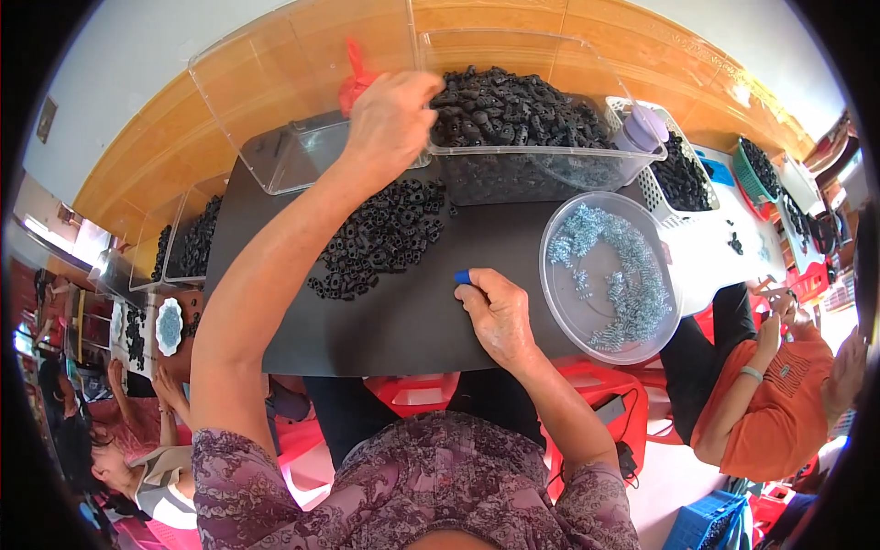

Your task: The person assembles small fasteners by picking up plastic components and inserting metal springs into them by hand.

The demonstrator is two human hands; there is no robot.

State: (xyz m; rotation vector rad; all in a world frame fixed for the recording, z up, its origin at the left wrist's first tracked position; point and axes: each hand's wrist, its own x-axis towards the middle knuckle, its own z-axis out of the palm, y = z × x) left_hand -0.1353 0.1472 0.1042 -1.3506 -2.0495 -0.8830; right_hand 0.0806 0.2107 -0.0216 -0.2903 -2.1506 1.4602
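Note:
My left hand reaches over the inner wall of a large clear bin. Its fingers are curled together beside the heaped small black plastic parts; whatever they may hold is hidden. Close to the table's near edge, my right hand is closed with thumb and index finger together. A small blue piece shows at its fingertip; I cannot tell whether it is worn or held. Between my hands lies a loose pile of black plastic parts on the dark table. Right of my right hand, a round clear tub contains small metal springs.
A second clear bin stands at the back left, with a red bag by it. A white basket of black parts and a lilac cup are at the back right. Other people sit on both sides, one in an orange shirt.

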